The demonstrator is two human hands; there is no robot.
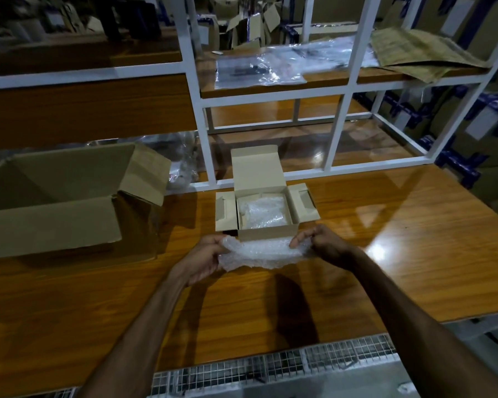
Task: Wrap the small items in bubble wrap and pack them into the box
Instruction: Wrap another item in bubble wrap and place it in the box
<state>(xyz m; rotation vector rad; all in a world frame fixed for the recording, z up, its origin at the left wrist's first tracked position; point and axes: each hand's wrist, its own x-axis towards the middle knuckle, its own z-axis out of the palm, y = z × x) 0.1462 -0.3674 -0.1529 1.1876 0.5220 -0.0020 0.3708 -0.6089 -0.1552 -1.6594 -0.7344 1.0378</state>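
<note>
A crumpled sheet of clear bubble wrap [260, 254] is held above the glossy wooden table [385, 254], just near of the small open brown cardboard box [266, 209]. The left hand [206, 258] grasps its left end; the right hand [316, 242] pinches its right end. More bubble wrap lies inside the box. A large open cardboard carton [58, 196] stands far left.

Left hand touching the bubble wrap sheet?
Touching. The head view shows the left hand pinching the left end of the bubble wrap sheet, with its thumb lying over the wrap's edge; the right hand grips the other end.
</note>
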